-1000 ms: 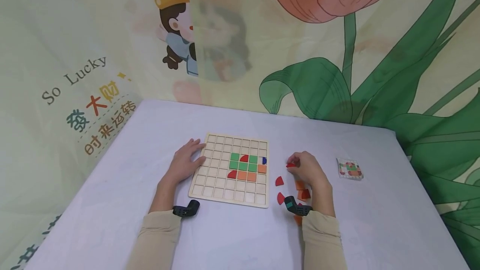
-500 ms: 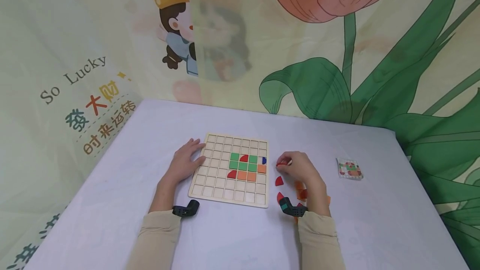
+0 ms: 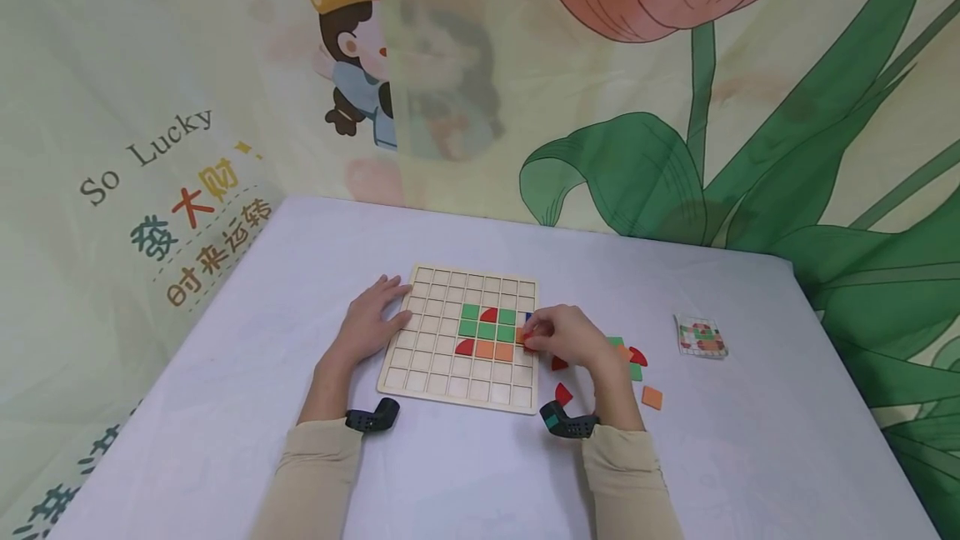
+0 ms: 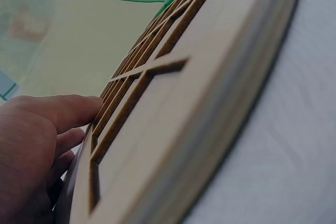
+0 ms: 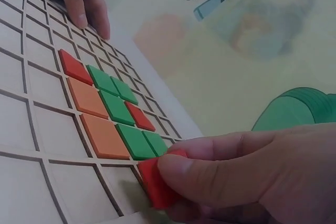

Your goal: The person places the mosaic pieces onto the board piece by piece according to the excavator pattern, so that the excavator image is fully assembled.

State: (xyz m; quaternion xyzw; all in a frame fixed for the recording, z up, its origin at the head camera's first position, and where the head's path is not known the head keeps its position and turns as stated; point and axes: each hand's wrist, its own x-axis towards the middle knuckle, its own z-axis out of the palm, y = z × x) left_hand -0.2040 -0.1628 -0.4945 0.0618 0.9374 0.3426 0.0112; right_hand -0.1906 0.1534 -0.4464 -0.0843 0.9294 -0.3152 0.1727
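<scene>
A square wooden grid board (image 3: 435, 375) lies on the table, with green, orange and red pieces set in its cells. My left hand (image 3: 369, 323) rests at the board's left edge, fingers relaxed; in the left wrist view its thumb (image 4: 79, 111) touches the frame. At the right edge of the board, my right hand (image 3: 570, 338) pinches a red piece (image 5: 155, 184) between thumb and fingers, over the right-hand column. This hand partly covers an orange square and a blue piece (image 3: 528, 317) there. The red piece's full outline is hidden by the fingers.
Loose red quarter-circles (image 3: 563, 394) lie right of the board. Beyond the right wrist are more green, orange and red pieces, including an orange square (image 3: 652, 397). A small patterned card (image 3: 701, 337) lies farther right. A printed cloth backdrop (image 3: 465, 182) rises behind the table.
My right hand has moved left with the red piece, from beside the board to its right edge. Loose pieces behind that wrist have come into view. The left hand stays in place.
</scene>
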